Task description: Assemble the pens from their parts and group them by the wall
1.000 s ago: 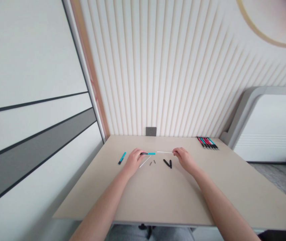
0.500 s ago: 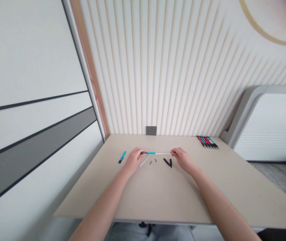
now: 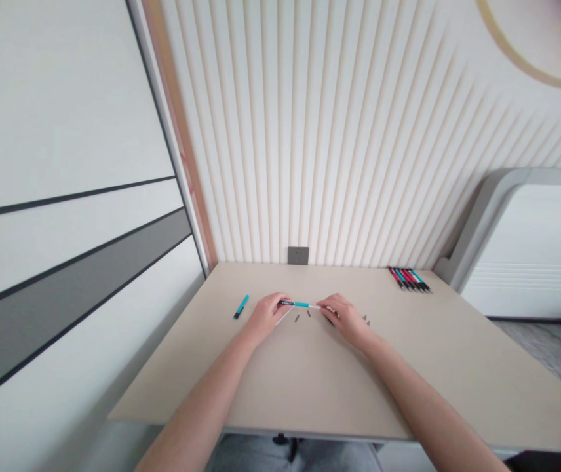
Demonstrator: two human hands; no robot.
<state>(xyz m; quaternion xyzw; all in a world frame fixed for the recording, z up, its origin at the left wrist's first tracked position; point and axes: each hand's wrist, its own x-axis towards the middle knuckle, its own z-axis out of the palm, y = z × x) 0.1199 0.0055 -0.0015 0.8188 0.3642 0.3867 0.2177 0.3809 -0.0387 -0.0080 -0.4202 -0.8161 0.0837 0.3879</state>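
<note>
My left hand (image 3: pixel 265 316) is closed on the black end of a turquoise pen barrel (image 3: pixel 301 304), held level above the table. From the barrel's right end sticks a thin white pen refill (image 3: pixel 312 306), its other end pinched in the fingers of my right hand (image 3: pixel 345 318). Beside my left hand a second white stick (image 3: pixel 285 315) lies slanted. Two small dark grey pieces, a left one (image 3: pixel 297 318) and a right one (image 3: pixel 309 313), rest below the barrel. A black part (image 3: pixel 328 321) shows partly beneath my right hand, which hides the rest.
A turquoise and black pen piece (image 3: pixel 242 307) lies on the table (image 3: pixel 280 380) at the left. Several red, turquoise and black pens (image 3: pixel 409 279) form a row at the back right. Small greyish bits (image 3: pixel 366 320) sit right of my right hand. A wall socket (image 3: pixel 298 255) is behind.
My right hand has moved left toward my left hand. Much less of the white refill shows outside the barrel, and the black parts are now mostly covered by my right hand.
</note>
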